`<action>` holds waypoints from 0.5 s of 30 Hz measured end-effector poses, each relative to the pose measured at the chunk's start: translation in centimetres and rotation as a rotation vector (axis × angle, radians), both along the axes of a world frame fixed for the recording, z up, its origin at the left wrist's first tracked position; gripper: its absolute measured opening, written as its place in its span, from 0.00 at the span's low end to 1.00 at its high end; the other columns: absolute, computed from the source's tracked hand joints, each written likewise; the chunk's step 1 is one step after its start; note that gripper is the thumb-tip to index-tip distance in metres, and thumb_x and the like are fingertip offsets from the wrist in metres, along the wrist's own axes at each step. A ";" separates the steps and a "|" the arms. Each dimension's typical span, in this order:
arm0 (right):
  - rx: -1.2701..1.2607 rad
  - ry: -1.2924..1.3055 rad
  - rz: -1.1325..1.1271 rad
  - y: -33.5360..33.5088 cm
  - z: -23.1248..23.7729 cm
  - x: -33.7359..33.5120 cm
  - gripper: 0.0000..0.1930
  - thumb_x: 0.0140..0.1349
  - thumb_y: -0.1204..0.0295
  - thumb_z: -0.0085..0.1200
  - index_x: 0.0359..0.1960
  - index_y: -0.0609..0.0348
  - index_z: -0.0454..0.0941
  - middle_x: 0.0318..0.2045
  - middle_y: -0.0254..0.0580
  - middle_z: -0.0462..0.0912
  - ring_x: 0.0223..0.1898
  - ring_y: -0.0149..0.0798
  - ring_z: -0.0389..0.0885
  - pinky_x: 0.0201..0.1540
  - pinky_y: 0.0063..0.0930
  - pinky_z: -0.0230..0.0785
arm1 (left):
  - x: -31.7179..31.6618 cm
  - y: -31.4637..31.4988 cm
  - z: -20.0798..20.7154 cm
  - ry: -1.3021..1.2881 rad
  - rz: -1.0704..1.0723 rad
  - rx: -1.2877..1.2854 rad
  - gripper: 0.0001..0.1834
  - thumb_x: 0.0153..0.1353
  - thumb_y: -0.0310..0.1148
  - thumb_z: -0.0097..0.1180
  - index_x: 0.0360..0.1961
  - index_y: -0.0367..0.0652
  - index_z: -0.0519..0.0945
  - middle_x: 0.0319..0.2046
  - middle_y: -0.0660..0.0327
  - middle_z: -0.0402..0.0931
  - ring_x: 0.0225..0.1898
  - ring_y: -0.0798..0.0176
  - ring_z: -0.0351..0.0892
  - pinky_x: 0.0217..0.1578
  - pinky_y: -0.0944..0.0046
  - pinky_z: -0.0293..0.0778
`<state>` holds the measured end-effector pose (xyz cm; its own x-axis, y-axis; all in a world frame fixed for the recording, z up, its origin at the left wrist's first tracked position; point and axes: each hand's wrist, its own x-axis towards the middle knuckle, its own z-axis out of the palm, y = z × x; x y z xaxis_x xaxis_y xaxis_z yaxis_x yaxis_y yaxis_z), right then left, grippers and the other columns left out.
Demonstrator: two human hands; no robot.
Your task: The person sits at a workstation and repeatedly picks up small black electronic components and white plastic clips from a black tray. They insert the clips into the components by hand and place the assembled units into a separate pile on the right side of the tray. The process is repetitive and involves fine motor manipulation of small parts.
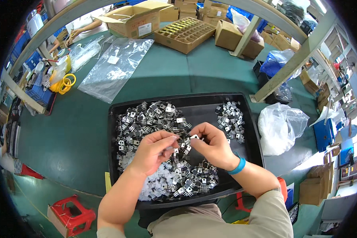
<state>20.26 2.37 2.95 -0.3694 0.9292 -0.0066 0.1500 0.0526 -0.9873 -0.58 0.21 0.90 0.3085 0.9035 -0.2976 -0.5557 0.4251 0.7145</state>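
Nearest, white plastic bits [156, 183] lie in a black tray [201, 113]. Just beyond, over the tray's middle, the right hand [215, 147] pinches one small part [194, 137]; the left hand [151, 154] curls close by, fingertips together — whether on anything, I cannot tell. Work looks far from finished: a big heap [144, 121] of parts fills the left, with only a small pile [230, 119] apart at far right. Past the tray lies a clear bag [117, 67], then boxes [131, 27].

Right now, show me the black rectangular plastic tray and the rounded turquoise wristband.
Black rectangular plastic tray [200, 113]: head view, on its bare floor, upper middle.
Rounded turquoise wristband [241, 163]: head view, on the band's outer face.
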 end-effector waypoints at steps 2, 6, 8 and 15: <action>0.098 -0.009 0.062 0.0 1.4 0.3 0.09 0.57 0.78 0.57 0.40 0.60 0.74 0.30 0.25 0.72 0.28 0.16 0.66 0.29 0.12 0.59 | 0.5 -0.2 0.3 0.030 0.011 -0.022 0.07 0.62 0.28 0.56 0.40 0.38 0.80 0.28 0.61 0.78 0.21 0.77 0.66 0.17 0.78 0.55; 0.112 0.045 -0.092 0.4 0.7 2.4 0.08 0.57 0.77 0.58 0.38 0.60 0.74 0.28 0.28 0.73 0.31 0.20 0.68 0.33 0.15 0.63 | 1.7 -0.2 1.2 0.017 -0.027 -0.039 0.08 0.63 0.27 0.55 0.42 0.39 0.79 0.28 0.60 0.78 0.21 0.76 0.67 0.17 0.78 0.56; 0.170 0.142 -0.115 0.4 -1.6 3.1 0.08 0.56 0.80 0.56 0.37 0.61 0.73 0.29 0.27 0.73 0.31 0.20 0.68 0.32 0.15 0.62 | 2.3 -0.4 1.4 -0.023 -0.055 -0.044 0.09 0.64 0.28 0.53 0.44 0.39 0.78 0.30 0.58 0.79 0.22 0.76 0.67 0.17 0.78 0.56; 0.180 0.117 -0.098 -1.9 -2.1 4.0 0.09 0.53 0.81 0.58 0.36 0.61 0.76 0.27 0.28 0.76 0.27 0.18 0.69 0.30 0.14 0.63 | 4.9 -1.1 1.4 -0.050 -0.072 -0.100 0.06 0.66 0.32 0.51 0.39 0.41 0.75 0.30 0.55 0.79 0.20 0.75 0.65 0.15 0.77 0.54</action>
<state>24.28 0.46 0.88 -0.2658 0.9430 0.2002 0.0487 0.2205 -0.9742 4.31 -0.84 2.30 0.3886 0.8449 -0.3676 -0.5549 0.5331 0.6387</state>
